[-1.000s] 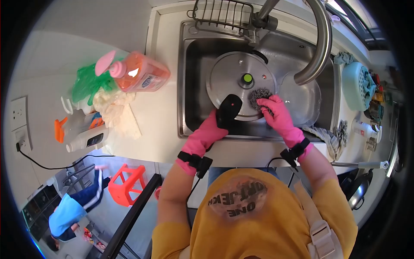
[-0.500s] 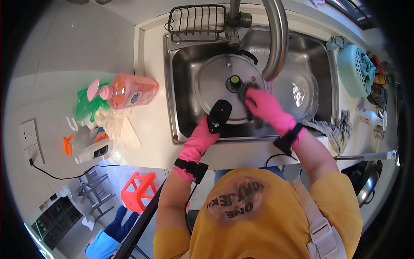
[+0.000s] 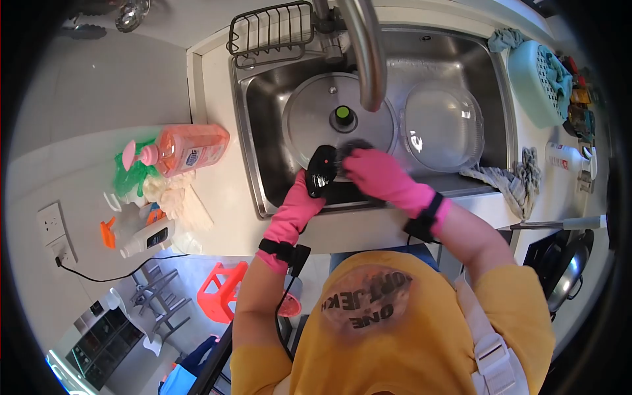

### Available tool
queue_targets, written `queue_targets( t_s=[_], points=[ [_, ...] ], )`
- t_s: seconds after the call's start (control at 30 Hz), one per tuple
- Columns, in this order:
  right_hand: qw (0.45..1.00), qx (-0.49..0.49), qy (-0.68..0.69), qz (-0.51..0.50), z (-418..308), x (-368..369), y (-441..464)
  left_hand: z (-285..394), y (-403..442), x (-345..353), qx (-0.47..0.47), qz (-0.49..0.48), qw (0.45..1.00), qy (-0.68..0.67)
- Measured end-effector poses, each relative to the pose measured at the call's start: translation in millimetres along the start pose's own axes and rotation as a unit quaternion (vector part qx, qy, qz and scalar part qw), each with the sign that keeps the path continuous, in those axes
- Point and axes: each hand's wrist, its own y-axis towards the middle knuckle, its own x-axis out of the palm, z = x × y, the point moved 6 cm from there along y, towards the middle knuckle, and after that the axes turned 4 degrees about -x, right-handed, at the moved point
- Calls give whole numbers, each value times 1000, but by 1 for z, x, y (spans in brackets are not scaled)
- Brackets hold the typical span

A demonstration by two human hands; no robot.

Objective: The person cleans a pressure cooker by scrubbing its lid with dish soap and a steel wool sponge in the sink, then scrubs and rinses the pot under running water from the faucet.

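Note:
A round metal lid point(image 3: 306, 108) with a green-topped knob lies in the left part of the steel sink point(image 3: 253, 164). My left hand point(image 3: 299, 201), in a pink glove, grips a black handle point(image 3: 321, 172) at the lid's near edge. In my right hand point(image 3: 378, 172), also gloved in pink, is a grey scouring pad point(image 3: 352, 148), held against the lid's near right area just beside the black handle. The pad and fingers are slightly blurred. A clear oval dish or cover point(image 3: 441, 125) sits in the right part of the sink.
The faucet point(image 3: 368, 59) arches over the lid, beside a wire rack point(image 3: 271, 29). A pink soap bottle point(image 3: 197, 146) stands left of the sink. A striped cloth point(image 3: 520, 184) and a teal basket point(image 3: 530, 85) are at the right. Lower left are a red stool point(image 3: 220, 289) and part of another person point(image 3: 181, 378).
The camera view has shifted, moving the sink leftwards in it. My right hand has moved the scouring pad from the lid's right side towards the black handle. My left hand keeps its grip.

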Motion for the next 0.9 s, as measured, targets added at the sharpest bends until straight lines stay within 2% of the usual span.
queue_targets(
  t_s=[0.03,0.1,0.17,0.23,0.37,0.43,0.5,0.53,0.57,0.6,0.67,0.7,0.8,0.83,0.9],
  points=[
    [1000,-10,8,19,-9,1,12,11,-3,-3,35,22,999,29],
    [998,-25,18,54,-14,-5,24,-2,8,-14,46,46,997,51],
    [998,-27,37,37,-9,-2,-2,-3,2,-14,21,44,995,86],
    [999,-21,38,-7,9,5,-21,-16,8,-10,48,50,995,73],
    [970,104,57,210,116,-38,14,-18,3,-8,28,31,999,16],
    [961,111,49,247,148,-54,52,-14,7,-15,30,44,999,10],
    [963,89,41,251,144,-53,49,-10,2,-11,13,55,998,22],
    [964,76,33,251,138,-54,47,-10,2,-9,37,56,997,25],
    [957,19,32,289,129,-48,31,-14,4,-9,61,59,996,27],
    [964,26,57,258,130,-41,16,-14,6,-11,85,65,994,28],
    [976,38,113,185,136,-27,-2,-1,-1,-9,63,93,991,79],
    [972,31,49,226,135,-37,5,-6,1,-8,47,87,990,96],
    [965,13,173,195,164,-45,78,-4,1,-11,50,78,989,111],
    [969,20,202,143,140,-59,95,0,-1,-11,62,82,988,113],
    [958,-172,227,35,84,-40,130,7,-4,-11,62,90,987,115]
  ],
)
